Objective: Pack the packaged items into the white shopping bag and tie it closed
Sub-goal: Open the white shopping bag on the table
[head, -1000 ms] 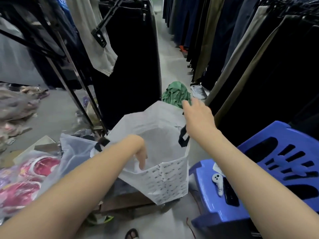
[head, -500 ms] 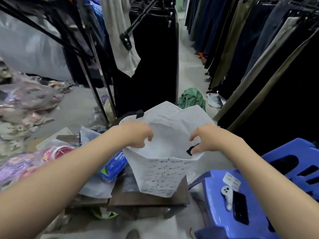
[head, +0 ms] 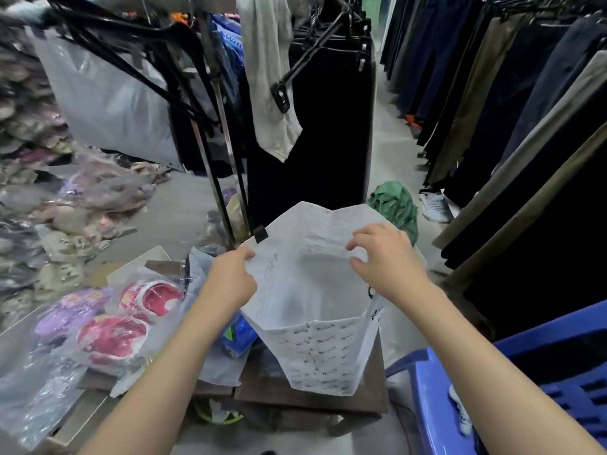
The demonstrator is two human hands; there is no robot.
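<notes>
The white shopping bag (head: 322, 353), printed with small black lettering, stands upright and open on a low brown wooden table (head: 295, 394). My left hand (head: 230, 279) grips the bag's left rim. My right hand (head: 386, 259) pinches the right rim, fingers curled over the edge. A black handle end (head: 260, 234) shows at the back left rim. Left of the bag lie packaged items in clear plastic: red ones (head: 111, 338), a purple one (head: 65, 315) and a blue package (head: 238, 336) close against the bag's left side.
A blue plastic chair (head: 512, 385) stands at the right. Racks of hanging trousers (head: 492, 103) line the right and back. A metal rack pole (head: 223, 178) rises behind the bag. A green cloth (head: 394, 205) lies on the floor aisle. Piles of bagged goods (head: 49, 208) fill the left.
Both hands moved from reaching at the bag to gripping its rim on either side, spreading its mouth wider. The camera tilted, bringing more of the packages at left into view.
</notes>
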